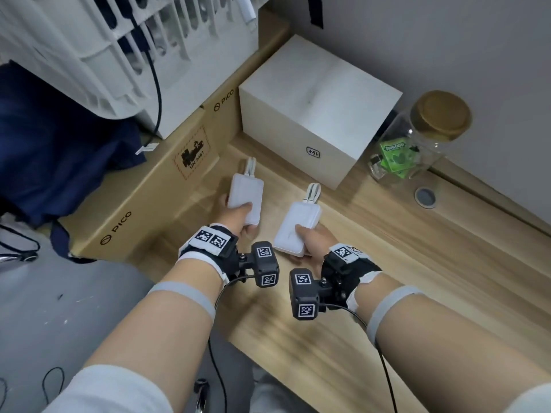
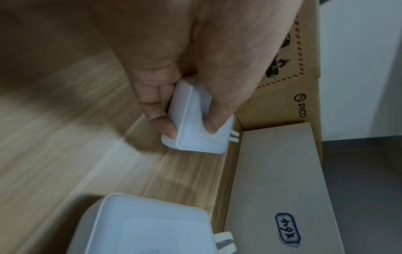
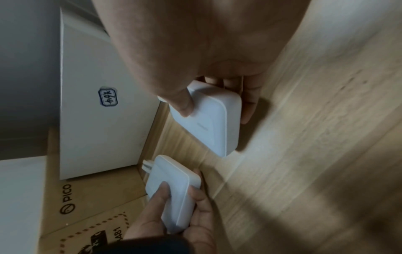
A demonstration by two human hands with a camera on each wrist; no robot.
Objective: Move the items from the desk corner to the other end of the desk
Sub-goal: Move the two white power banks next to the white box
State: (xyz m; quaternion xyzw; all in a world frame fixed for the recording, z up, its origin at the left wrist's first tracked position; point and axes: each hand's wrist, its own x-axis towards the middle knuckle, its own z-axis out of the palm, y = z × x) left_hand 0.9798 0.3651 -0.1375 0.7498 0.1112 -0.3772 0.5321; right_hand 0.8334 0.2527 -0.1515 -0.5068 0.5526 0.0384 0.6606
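Observation:
Two white power banks with short looped cables are held over the wooden desk point(image 1: 372, 278). My left hand point(image 1: 238, 217) grips the left power bank point(image 1: 247, 193), thumb on top and fingers underneath; in the left wrist view this left power bank point(image 2: 191, 123) sits between thumb and fingers. My right hand point(image 1: 311, 236) grips the right power bank point(image 1: 298, 225) the same way, and in the right wrist view the right power bank point(image 3: 213, 120) is beside the left power bank point(image 3: 174, 190). Both point toward the white box point(image 1: 316, 108).
A brown PICO carton point(image 1: 143, 198) lies along the left with a white slatted crate point(image 1: 98, 49) on it. A glass jar point(image 1: 417, 138) with a wooden lid holds a green packet at the right, by the wall. A grey cable grommet point(image 1: 425, 197) sits in the desk.

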